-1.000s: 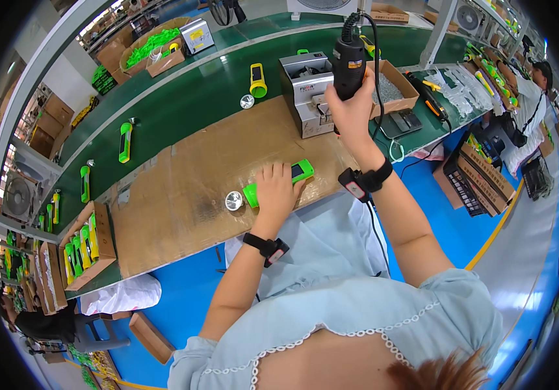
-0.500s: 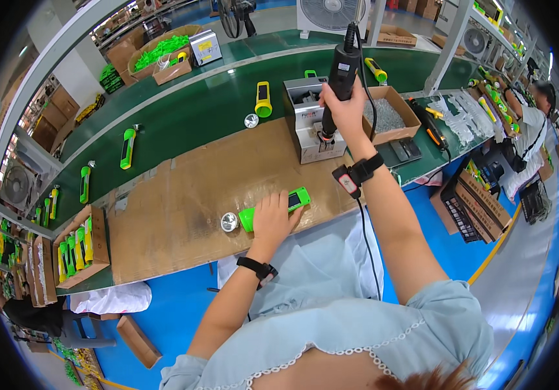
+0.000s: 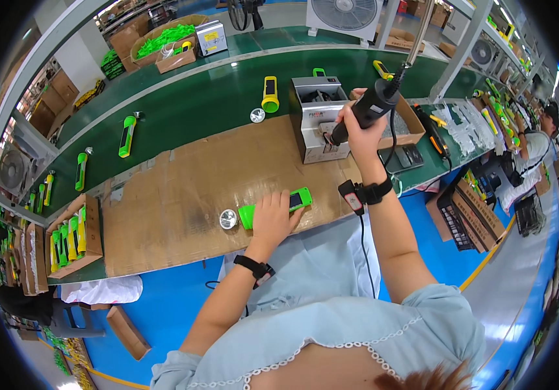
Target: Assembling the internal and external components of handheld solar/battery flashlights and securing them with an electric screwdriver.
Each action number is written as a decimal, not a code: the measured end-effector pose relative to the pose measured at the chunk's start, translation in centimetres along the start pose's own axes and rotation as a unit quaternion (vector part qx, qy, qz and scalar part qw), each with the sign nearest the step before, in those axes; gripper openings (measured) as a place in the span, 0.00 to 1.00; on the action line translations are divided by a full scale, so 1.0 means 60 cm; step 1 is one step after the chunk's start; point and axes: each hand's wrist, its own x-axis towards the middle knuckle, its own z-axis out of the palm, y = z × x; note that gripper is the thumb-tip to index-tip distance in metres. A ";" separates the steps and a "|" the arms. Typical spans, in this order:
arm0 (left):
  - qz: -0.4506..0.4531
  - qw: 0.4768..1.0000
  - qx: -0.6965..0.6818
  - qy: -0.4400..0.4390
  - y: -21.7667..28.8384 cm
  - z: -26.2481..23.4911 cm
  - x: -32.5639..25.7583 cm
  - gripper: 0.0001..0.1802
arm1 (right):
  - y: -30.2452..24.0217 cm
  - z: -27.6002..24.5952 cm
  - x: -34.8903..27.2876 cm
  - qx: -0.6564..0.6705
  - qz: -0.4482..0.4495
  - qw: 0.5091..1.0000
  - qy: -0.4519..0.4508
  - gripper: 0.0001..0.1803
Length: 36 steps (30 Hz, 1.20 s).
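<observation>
Ref = metal box (image 3: 320,123). Green flashlight (image 3: 247,217) is nearer me and left of it, on cardboard (image 3: 182,188); my left hand (image 3: 273,218) grips it from above, fingers together. Reflector (image 3: 228,220) sits farther left of box. My right hand (image 3: 363,130), fingers wrapped round driver (image 3: 369,109), is at box's right; can't tell if tip touches box.
</observation>
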 end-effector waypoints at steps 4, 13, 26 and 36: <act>-0.007 1.000 -0.003 -0.010 -0.003 0.005 -0.001 0.27 | -0.049 -0.002 0.057 0.093 -0.022 0.995 -0.012 0.21; -0.025 1.000 -0.004 0.003 -0.006 0.003 0.002 0.26 | -0.028 0.023 0.088 0.014 0.029 0.999 -0.007 0.19; -0.028 0.999 -0.046 -0.004 -0.010 -0.003 0.005 0.27 | -0.106 0.048 -0.040 0.072 0.136 0.988 -0.012 0.21; -0.052 0.995 -0.067 -0.051 -0.012 -0.005 0.029 0.26 | -0.096 0.068 -0.119 -0.009 0.110 0.993 0.046 0.16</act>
